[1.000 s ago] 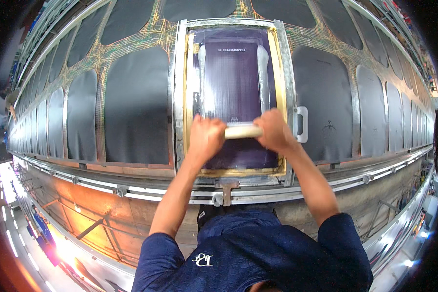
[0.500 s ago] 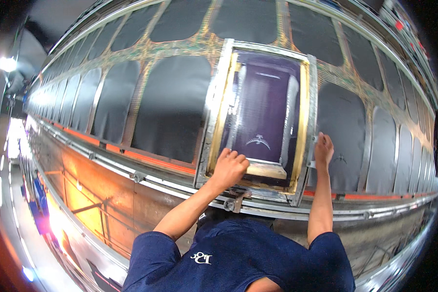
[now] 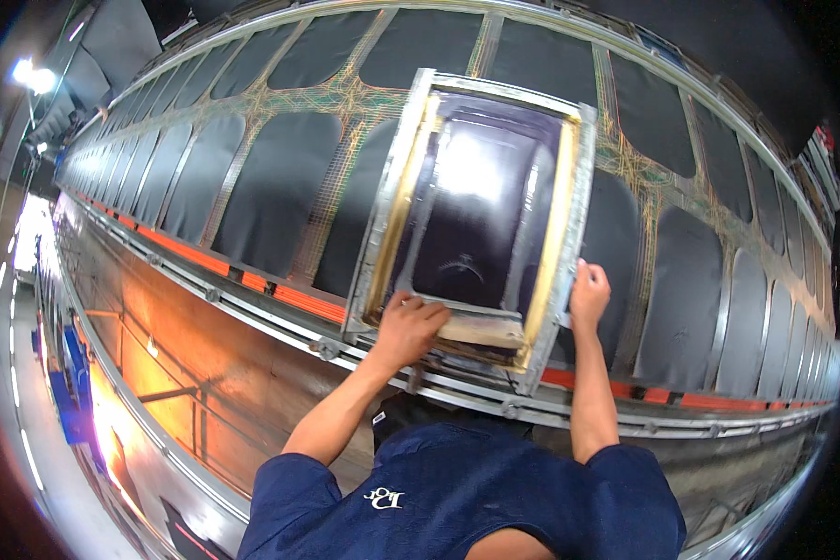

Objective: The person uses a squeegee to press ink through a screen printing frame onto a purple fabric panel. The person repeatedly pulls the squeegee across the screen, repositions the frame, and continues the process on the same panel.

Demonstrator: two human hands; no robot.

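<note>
Before me a screen-printing frame (image 3: 582, 182) with metal rails surrounds a dark purple, glossy mesh (image 3: 457, 224). A small crest-like design shows low on that mesh. A squeegee (image 3: 483, 329) with a pale wooden bar lies across the near end inside the frame. My left hand (image 3: 409, 329) is closed round the squeegee's left end. On the right, my right hand (image 3: 590, 297) is closed at the frame's outer edge, its fingertips partly hidden. The frame sits at a slant over the table's dark panels; I cannot tell whether it is raised off them.
The long printing table (image 3: 331, 196) carries rows of black panels (image 3: 280, 191) with streaky gold-green strips between. A metal rail (image 3: 252, 315) with small stops runs along its near edge. An orange-lit recess (image 3: 205, 345) lies below left. A panel with a small mark (image 3: 681, 331) is at right.
The frame, squeegee and both hands have shifted left in the view, and the frame slants more. A bright reflection now covers the upper mesh. My hands keep their holds.
</note>
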